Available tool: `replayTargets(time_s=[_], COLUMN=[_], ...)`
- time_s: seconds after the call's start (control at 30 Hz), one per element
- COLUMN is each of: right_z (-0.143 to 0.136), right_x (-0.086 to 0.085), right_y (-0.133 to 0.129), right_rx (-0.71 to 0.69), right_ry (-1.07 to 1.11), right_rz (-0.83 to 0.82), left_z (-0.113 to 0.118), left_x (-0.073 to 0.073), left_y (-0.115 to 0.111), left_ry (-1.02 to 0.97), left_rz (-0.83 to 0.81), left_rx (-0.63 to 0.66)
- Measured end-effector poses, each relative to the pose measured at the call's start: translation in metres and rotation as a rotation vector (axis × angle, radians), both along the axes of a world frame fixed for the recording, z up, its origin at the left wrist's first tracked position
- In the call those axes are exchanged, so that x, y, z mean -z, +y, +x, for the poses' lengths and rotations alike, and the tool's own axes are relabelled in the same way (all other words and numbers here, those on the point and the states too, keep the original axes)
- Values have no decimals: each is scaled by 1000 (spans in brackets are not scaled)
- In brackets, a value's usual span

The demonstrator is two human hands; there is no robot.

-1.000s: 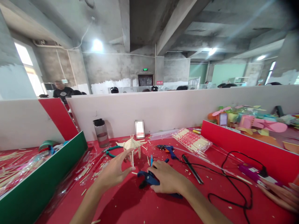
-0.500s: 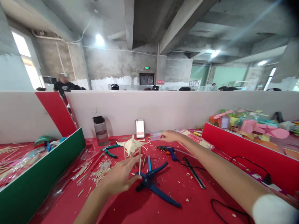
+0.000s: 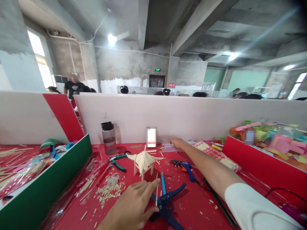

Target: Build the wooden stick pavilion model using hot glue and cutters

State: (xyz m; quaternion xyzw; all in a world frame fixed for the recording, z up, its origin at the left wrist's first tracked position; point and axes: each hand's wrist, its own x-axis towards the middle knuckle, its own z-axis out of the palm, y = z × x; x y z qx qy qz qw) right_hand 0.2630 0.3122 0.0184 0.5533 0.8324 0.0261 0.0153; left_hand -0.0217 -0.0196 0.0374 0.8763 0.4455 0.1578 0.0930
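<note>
My left hand (image 3: 137,203) is closed on a short wooden stick (image 3: 157,190), pinched between thumb and fingers. Just beyond it stands a small stick-built pavilion (image 3: 144,161) with a pointed roof and thin legs. Blue cutters (image 3: 169,207) lie open beside and partly under the left hand. My right hand (image 3: 177,143) reaches far forward to a clear plastic packet (image 3: 165,147) near the white partition; its fingertips are too small to tell what they hold. A blue glue gun (image 3: 189,171) rests below the right forearm.
Green-handled pliers (image 3: 118,164) and stick offcuts (image 3: 107,191) lie at left. A dark bottle (image 3: 109,140) and a phone (image 3: 151,137) stand by the white partition (image 3: 129,111). Packed sticks (image 3: 213,153), a black knife (image 3: 220,204), a green divider (image 3: 48,182) and a red divider (image 3: 263,166) flank the area.
The view has shifted, so the table objects appear lower and further right. My right hand stays stretched forward, now lower over the plastic packet. My left hand still holds the stick.
</note>
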Motion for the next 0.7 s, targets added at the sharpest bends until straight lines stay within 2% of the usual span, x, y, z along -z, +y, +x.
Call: replayTargets(time_s=[0.17, 0.3, 0.5, 0.7], right_z=[-1, 3, 8, -2], right_x=[17, 23, 19, 10], right_y=[1, -5, -11, -12], right_rx=[-12, -20, -29, 5], right_ry=[-61, -70, -50, -24], right_rz=[3, 21, 35, -9], left_z=[0, 1, -1, -1], left_x=[0, 0, 4, 7], left_y=[-1, 0, 3, 5], left_ry=[2, 0, 12, 21], left_rz=[11, 25, 2, -5], left_rx=[18, 22, 8, 7])
